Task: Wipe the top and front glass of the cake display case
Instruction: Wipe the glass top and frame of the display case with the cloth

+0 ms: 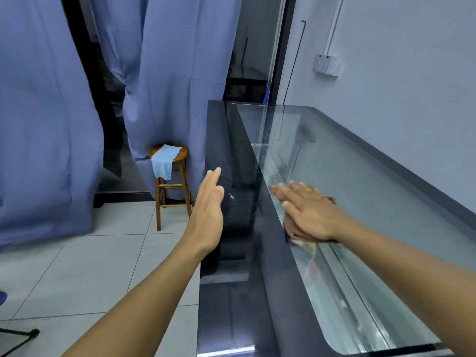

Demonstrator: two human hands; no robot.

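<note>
My right grip (311, 215) lies flat and empty on slick, fragile top glass (373, 176); left grip (208, 212) spread empty; I'd bunch the limp cloth (162, 161).

No readable text, label, brand, number or sign shows anywhere here.

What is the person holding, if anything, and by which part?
Nothing is held. The left hand is open beside the front glass, the right hand lies flat on the top glass, and the blue cloth hangs over the stool.
</note>
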